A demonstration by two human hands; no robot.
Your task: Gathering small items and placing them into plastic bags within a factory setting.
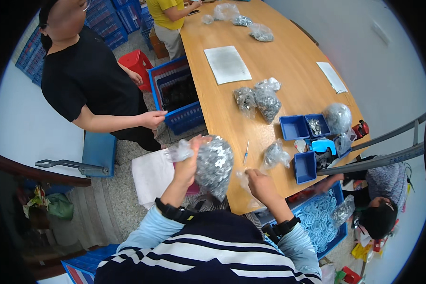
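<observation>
"Several blue trays (pixel 305 167) sit on the counter (pixel 279 57) to your right, one of them holding small silvery pieces (pixel 315 126)."

"And what lies nearer you?"

"A smaller clear bag (pixel 275 155) with metal in it, just beyond your right hand (pixel 265 187), and a slim pen (pixel 246 152) to the left of that bag. Farther out you have stuffed bags (pixel 268 105) touching each other, then a white sheet (pixel 227 65). A grey metal frame (pixel 388 156) cuts across your view on the right."

"Who is on your left?"

"A person in black (pixel 80 71), one arm stretched toward the rim of a blue crate (pixel 187 117). Below, a white cloth (pixel 151 175)."

"How do you hold your arms?"

"Your left hand (pixel 188 163) is raised, fingers wrapped round the gathered neck of a large clear bag (pixel 216 165) packed with silvery metal, which hangs at the counter's near left edge. Your right hand is lower, over the counter, knuckles bent, thumb and fingertips pinching thin clear film (pixel 242 180)."
</observation>
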